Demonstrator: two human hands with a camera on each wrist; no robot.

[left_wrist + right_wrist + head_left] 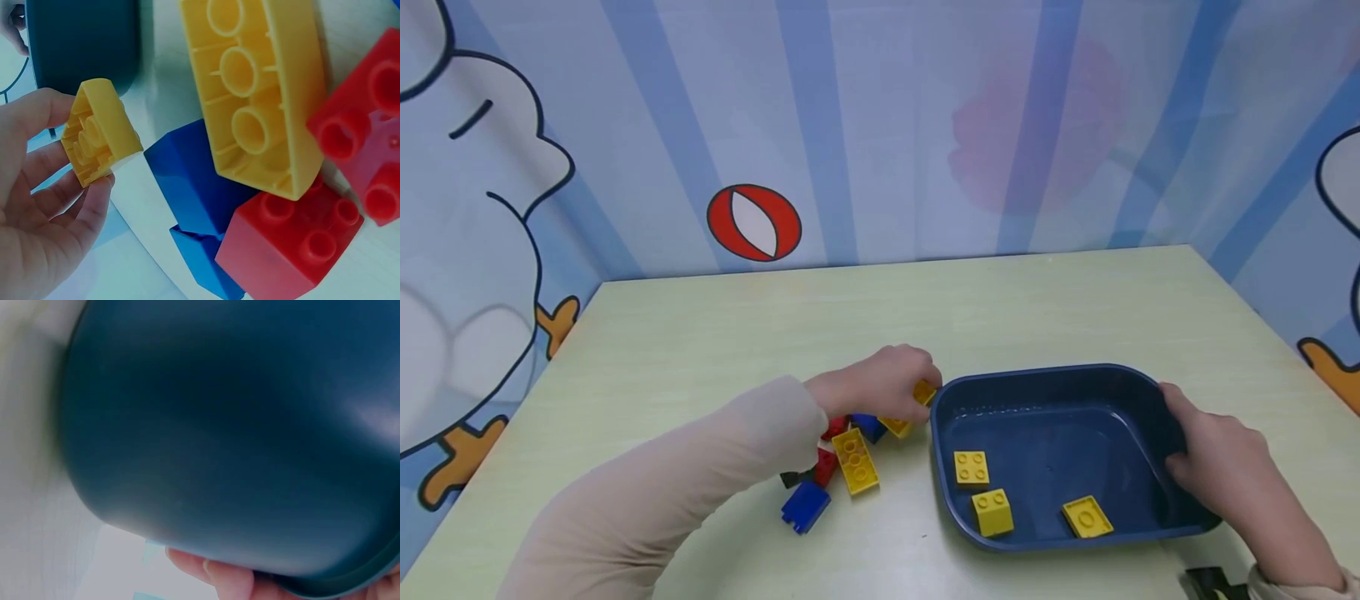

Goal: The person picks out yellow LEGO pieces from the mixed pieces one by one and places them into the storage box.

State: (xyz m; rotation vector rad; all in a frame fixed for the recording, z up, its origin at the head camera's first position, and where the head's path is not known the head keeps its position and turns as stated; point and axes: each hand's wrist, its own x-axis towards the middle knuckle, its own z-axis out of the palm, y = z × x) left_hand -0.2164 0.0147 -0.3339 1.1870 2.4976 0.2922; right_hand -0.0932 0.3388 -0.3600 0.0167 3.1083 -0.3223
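A: Behind the pale tabletop [760,333], a striped blue backdrop [887,125]. And in the left hand [878,380]?

B: A small yellow brick [103,128], pinched between thumb and fingertips, just beside the left end of the blue tray [1045,458].

A: Likeliest trouble?

B: Catching the rim. Carry too low there, and perhaps knock the brick out of a pinch that shallow.

A: And with the right hand [1228,458]?

B: Gripping the tray's right end, curled over the rim. Tug or lift unevenly, and probably send the loose pieces sliding: a square brick [972,468] and a taller brick [993,513] near the left side, a thin piece [1087,517] toward the near edge.

A: Flat on the tabletop at that end? Cannot tell.

B: Worth watching the sleeve [700,475] too. Close beside it, a long yellow brick [855,461], a red brick [826,468] and a blue brick [806,507], all easily dragged by loose cloth. Below the left hand, another yellow brick [896,428], liable to get nudged by low fingers.
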